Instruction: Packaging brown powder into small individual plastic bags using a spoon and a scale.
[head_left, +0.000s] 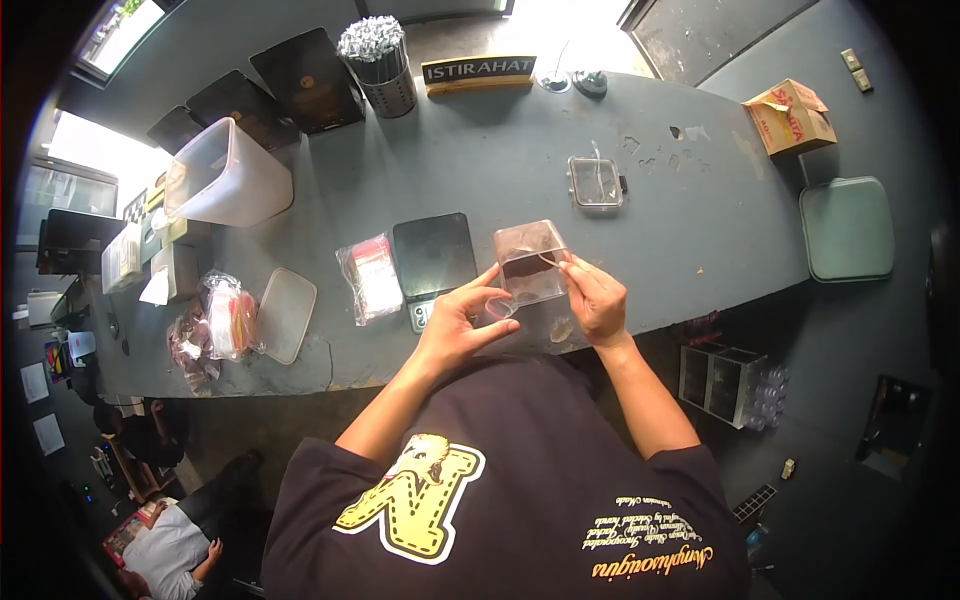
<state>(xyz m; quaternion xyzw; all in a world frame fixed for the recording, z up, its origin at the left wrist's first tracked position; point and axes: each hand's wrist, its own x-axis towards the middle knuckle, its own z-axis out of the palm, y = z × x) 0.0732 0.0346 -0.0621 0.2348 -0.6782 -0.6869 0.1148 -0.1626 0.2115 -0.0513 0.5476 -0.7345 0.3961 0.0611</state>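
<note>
My left hand (465, 316) holds a small clear plastic bag (500, 307) with a pinkish rim, its mouth spread between thumb and fingers. Beside it, a clear square plastic tub (551, 287) holds a dark brown substance. My right hand (600, 296) pinches the thin, pale handle of a spoon or scoop (551, 260), which reaches into the tub; its far end is hard to make out. Left of the tub lies a black digital scale (435, 251), partly behind my left hand. A packet of red-topped zip bags (373, 279) lies left of the scale.
A latched clear lid (596, 182) lies beyond the tub. Leftward are a large translucent bin (232, 184), a pale lid (287, 315) and bagged packets (231, 319). A straw holder (388, 82) and a sign (480, 73) line the back. A green-lidded container (847, 229) stands right.
</note>
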